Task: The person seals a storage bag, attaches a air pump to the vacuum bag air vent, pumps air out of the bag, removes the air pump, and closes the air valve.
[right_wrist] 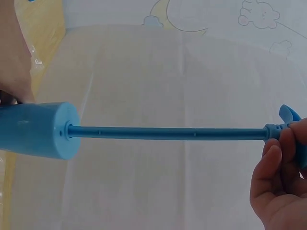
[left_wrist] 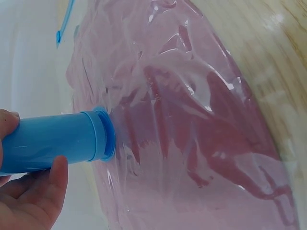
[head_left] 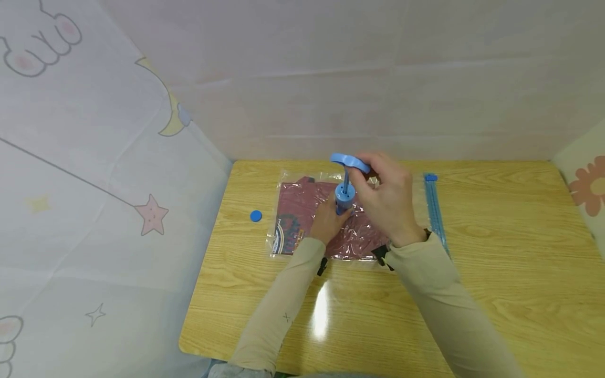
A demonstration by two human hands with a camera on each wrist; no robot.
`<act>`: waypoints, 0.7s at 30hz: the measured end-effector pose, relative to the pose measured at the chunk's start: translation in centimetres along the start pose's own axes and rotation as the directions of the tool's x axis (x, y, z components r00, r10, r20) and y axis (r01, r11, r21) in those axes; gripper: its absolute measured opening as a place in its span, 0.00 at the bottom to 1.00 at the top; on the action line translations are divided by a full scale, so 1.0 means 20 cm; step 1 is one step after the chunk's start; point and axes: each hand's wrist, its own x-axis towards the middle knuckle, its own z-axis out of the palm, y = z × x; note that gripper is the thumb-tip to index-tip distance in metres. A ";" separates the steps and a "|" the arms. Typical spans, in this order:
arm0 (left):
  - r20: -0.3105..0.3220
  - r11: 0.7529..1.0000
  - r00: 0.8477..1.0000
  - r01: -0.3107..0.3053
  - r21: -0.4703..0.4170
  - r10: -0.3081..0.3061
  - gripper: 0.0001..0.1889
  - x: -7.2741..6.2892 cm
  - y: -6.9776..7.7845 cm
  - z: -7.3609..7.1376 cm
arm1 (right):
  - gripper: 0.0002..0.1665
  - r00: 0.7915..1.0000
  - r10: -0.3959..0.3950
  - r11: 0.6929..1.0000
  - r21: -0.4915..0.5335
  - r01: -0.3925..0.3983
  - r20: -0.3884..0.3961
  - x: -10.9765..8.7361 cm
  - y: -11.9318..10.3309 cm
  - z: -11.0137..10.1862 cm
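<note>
Hand pump (head_left: 345, 195), light blue plastic: standing at the centre of the frame in the head view, over a clear storage bag (head_left: 419, 191) containing a burgundy garment (head_left: 350, 241). Left hand (head_left: 326, 220): gripping the barrel. Right hand (head_left: 389, 194): pinching the handle (head_left: 350, 161), above and apart from the left. Blue cap (head_left: 256, 216): lying left of the bag. Slider clip (head_left: 431, 178): sitting at the top of the blue zip strip (head_left: 437, 210), right of centre. Surface, wood-grain: carrying all. Risks, by judgement: a sideways pull on the handle could be tilting the pump and breaking its seal; a loose left grip could be letting the base slip. Differences between views: the left wrist view is showing the pump's lower rim (left_wrist: 100, 135) meeting the film, seal uncertain; the right wrist view is showing the rod (right_wrist: 168, 133) extending long from the barrel, foreshortened in the head view.
</note>
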 end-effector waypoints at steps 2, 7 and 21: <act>0.005 1.000 1.000 0.004 -0.007 -0.004 0.31 0.00 0.00 0.00 | 0.07 0.999 0.030 0.999 -0.030 -0.028 0.039 -0.02 0.04 0.02; 0.009 1.000 1.000 0.013 -0.012 -0.013 0.31 -0.01 0.00 0.01 | 0.09 0.973 0.157 0.983 -0.118 -0.138 0.168 -0.08 0.16 0.06; 0.006 1.000 1.000 0.001 0.026 -0.001 0.32 0.00 -0.03 0.03 | 0.11 0.913 0.318 0.945 -0.162 -0.284 0.254 -0.14 0.33 0.12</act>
